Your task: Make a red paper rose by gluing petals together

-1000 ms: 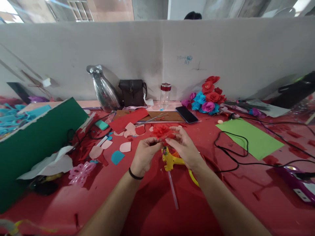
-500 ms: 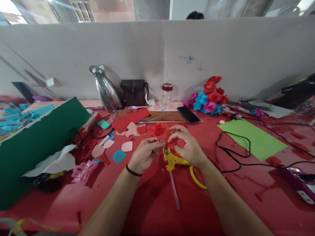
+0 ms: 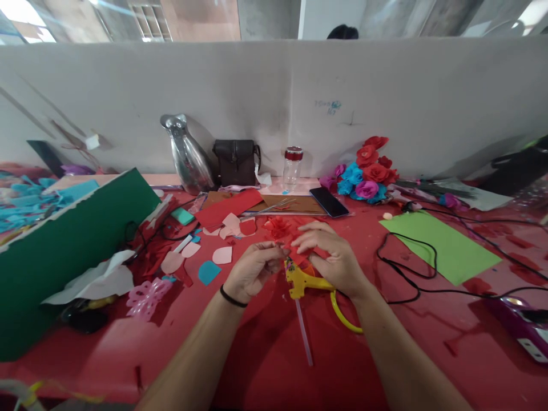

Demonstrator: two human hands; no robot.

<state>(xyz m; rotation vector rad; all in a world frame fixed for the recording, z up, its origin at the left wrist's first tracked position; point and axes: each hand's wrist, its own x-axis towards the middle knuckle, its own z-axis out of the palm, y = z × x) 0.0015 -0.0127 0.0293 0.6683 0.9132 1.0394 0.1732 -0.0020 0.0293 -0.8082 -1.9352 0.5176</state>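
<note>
My left hand (image 3: 258, 270), with a dark band at its wrist, has thumb and forefinger pinched together. What lies in that pinch is too small to make out. Red petal-shaped paper (image 3: 302, 258) shows between the two hands, held in the curved fingers of my right hand (image 3: 333, 258). Just beyond my left fingertips is a ruffled red paper flower (image 3: 277, 227); whether a stem joins it to the pinch is unclear. Below the fingers lies a yellow glue gun (image 3: 299, 281) with a clear glue stick (image 3: 305, 334) sticking out of its back, partly covered by my right hand.
Pink petals (image 3: 222, 255) and a blue petal (image 3: 209, 273) lie left on the red table. Behind stand a steel jug (image 3: 188, 157), a black bag (image 3: 235, 162), a glass jar (image 3: 292, 170), a phone (image 3: 329, 202) and paper flowers (image 3: 371, 171). Black cable (image 3: 406, 268) loops right, over green paper (image 3: 445, 245).
My right hand's fingers have come down and closed in around the red petal, which now shows more between the hands. My left hand keeps its pinch in nearly the same place.
</note>
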